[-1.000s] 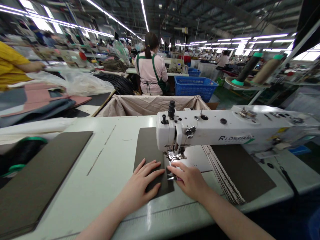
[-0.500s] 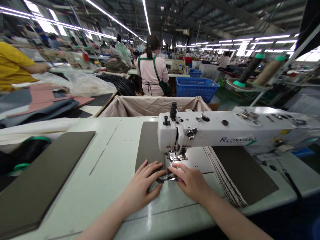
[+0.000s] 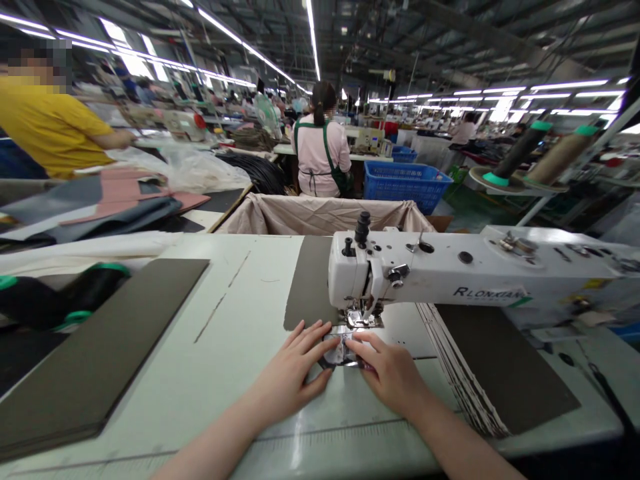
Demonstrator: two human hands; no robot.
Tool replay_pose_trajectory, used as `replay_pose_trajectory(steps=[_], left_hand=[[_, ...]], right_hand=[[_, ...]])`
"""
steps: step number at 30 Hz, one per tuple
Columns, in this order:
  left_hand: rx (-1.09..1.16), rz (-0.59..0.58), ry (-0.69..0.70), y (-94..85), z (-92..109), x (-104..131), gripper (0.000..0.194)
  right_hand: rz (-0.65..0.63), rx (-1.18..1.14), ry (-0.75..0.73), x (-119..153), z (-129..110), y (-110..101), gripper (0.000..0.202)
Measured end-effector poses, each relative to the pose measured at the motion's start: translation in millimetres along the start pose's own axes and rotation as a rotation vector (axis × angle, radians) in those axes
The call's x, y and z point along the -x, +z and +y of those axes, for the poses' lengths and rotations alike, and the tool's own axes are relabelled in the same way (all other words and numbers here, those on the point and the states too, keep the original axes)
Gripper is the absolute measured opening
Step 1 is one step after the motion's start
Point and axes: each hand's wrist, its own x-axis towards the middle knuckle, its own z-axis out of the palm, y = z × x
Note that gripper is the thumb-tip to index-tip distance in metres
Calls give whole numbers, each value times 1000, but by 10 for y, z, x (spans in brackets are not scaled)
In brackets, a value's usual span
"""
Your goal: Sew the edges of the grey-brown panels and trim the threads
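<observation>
A dark grey-green panel [image 3: 311,283] lies flat on the pale table, its right edge running under the head of a white sewing machine [image 3: 425,267]. My left hand [image 3: 299,367] rests with spread fingers just below the panel's near edge, its fingertips close to that edge. Beside it, my right hand [image 3: 390,367] has its fingers bent near the metal plate [image 3: 343,348] in front of the presser foot [image 3: 364,319]. Something small and dark pink shows under the right fingers, too hidden to name. The fingertips of both hands nearly meet over the plate.
Stacked dark panels [image 3: 115,340] lie at the left beside black thread cones [image 3: 95,293]. More panels [image 3: 505,367] stand right of the needle. Behind the table are a cloth-lined bin [image 3: 320,210], a blue basket [image 3: 405,187], a person in a green apron and another in yellow.
The panel has moved away from me, past the fingertips, uncovering the metal plate. Both hands remain near the plate. The whole view has shifted, with more of the left side showing.
</observation>
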Motion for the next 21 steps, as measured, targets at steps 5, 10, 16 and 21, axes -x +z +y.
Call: replay_pose_trajectory(steps=[5, 10, 16, 21], left_hand=[[-8, 11, 10, -1, 1, -5, 55], [-30, 1, 8, -1, 7, -11, 57], [-30, -11, -1, -4, 3, -16, 56], [-24, -4, -6, -9, 15, -13, 56]], right_hand=[[-2, 7, 3, -2, -1, -15, 58], [-3, 3, 4, -10, -8, -19, 56], [0, -3, 5, -7, -7, -16, 54], [-4, 2, 3, -2, -17, -19, 54]])
